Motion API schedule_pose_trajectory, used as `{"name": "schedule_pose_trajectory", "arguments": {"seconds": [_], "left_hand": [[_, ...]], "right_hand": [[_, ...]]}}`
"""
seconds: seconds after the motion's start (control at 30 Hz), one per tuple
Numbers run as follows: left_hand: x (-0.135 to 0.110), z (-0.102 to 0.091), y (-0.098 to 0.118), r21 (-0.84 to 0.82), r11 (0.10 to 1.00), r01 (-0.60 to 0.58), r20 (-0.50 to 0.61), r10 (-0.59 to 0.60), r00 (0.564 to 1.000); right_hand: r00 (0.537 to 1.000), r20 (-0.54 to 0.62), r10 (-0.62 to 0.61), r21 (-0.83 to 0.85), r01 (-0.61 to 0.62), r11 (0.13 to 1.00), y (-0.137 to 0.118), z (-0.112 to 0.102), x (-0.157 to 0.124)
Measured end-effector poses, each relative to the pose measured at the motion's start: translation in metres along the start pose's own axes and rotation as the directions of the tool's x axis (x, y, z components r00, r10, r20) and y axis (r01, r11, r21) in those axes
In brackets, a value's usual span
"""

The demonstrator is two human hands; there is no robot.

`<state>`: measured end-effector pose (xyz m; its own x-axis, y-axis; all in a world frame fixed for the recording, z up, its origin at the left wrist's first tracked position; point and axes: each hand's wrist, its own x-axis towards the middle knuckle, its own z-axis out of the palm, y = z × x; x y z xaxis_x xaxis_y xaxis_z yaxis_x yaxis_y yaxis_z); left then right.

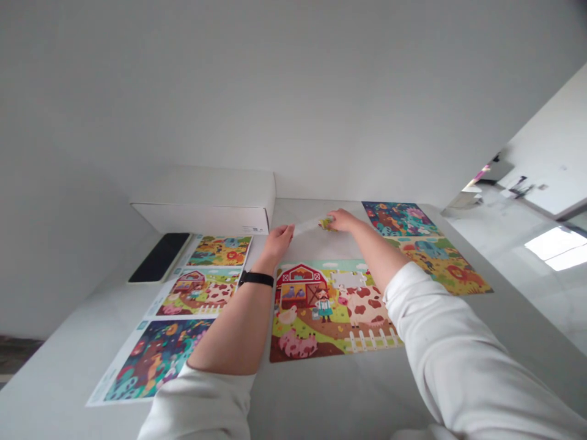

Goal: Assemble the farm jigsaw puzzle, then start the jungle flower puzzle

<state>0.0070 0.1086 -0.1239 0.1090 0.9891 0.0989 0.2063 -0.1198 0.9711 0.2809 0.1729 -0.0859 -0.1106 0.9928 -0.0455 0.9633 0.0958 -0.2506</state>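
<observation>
My left hand [279, 240] is closed, pinching one end of a thin see-through plastic bag [306, 228] stretched between my hands. At its other end my right hand [342, 220] is closed around small green and yellow puzzle pieces [326, 223]; whether they lie inside the plastic I cannot tell. Below both hands lies a farm jigsaw puzzle [330, 311] with a red barn, a farmer, a cow and pigs. A pale gap [347, 279] shows in its upper right part, above the cow. My right forearm covers the puzzle's right edge.
A white box [206, 214] stands against the wall at the back left, with a black phone-like device [160, 258] before it. A sheet with printed pictures [202, 292] lies left. Two more puzzles, an ocean scene [398, 219] and a safari scene [440, 263], lie right.
</observation>
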Motion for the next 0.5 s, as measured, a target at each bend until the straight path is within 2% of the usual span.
{"name": "schedule_pose_trajectory", "arguments": {"seconds": [0.13,0.23,0.37,0.5], "left_hand": [[0.002,0.001,-0.002,0.033,0.999,0.01,0.013,-0.01,1.0],[0.002,0.002,-0.001,0.072,0.997,0.016,0.002,-0.017,1.0],[0.001,0.002,0.003,0.121,0.993,0.008,-0.006,-0.008,1.0],[0.0,0.004,0.008,0.091,0.996,0.023,0.011,-0.024,1.0]], "right_hand": [[0.999,0.044,-0.014,0.018,0.013,1.0,-0.002,0.003,0.006],[0.997,0.035,-0.071,0.043,0.069,0.997,-0.004,0.008,-0.005],[0.99,-0.052,-0.131,0.093,0.135,0.986,-0.011,0.018,-0.032],[0.983,-0.164,-0.085,0.205,0.119,0.972,-0.018,0.023,-0.057]]}}
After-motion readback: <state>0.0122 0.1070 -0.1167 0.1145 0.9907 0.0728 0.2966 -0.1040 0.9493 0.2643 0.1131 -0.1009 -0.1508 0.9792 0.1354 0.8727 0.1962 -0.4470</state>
